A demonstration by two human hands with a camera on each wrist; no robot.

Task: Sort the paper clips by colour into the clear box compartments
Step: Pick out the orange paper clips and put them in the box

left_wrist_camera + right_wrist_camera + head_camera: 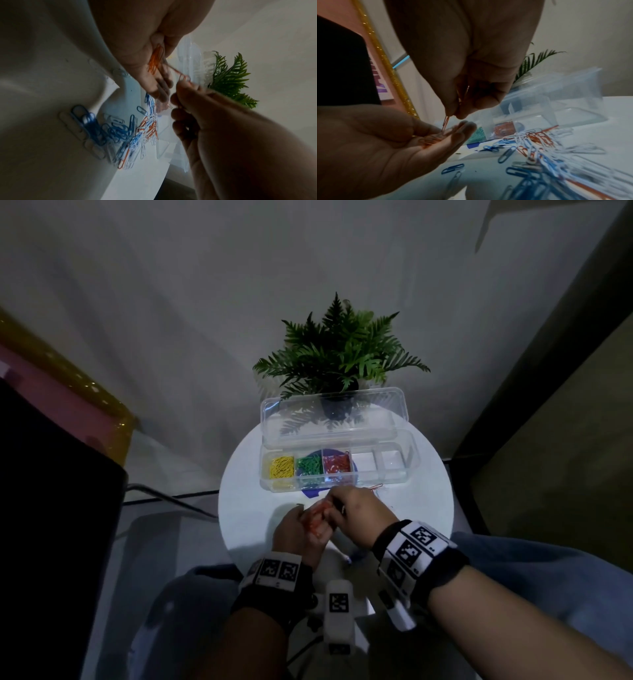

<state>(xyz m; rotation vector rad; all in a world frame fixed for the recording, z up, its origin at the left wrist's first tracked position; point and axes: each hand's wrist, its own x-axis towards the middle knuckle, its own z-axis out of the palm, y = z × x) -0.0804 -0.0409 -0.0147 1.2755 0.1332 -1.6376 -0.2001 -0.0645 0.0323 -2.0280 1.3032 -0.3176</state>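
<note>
The clear box (411, 455) stands open on the round white table (246, 494), holding yellow clips (281, 467), green clips (310, 466) and red clips (337, 464) in separate compartments; the compartments to the right look empty. In front of it my left hand (301, 525) lies palm up with several red clips (433, 139) resting on its fairly straight fingers. My right hand (337, 510) hovers just above that palm and pinches one red clip (445, 121) between thumb and fingertips. A mixed pile of blue, white and red clips (536, 146) is spread on the table by my right hand.
A potted fern (339, 354) stands behind the box's raised lid (334, 419). Something flat and blue (315, 493) lies under the box's front. A dark object (51, 508) fills the left side. My knees in jeans are under the table's near edge.
</note>
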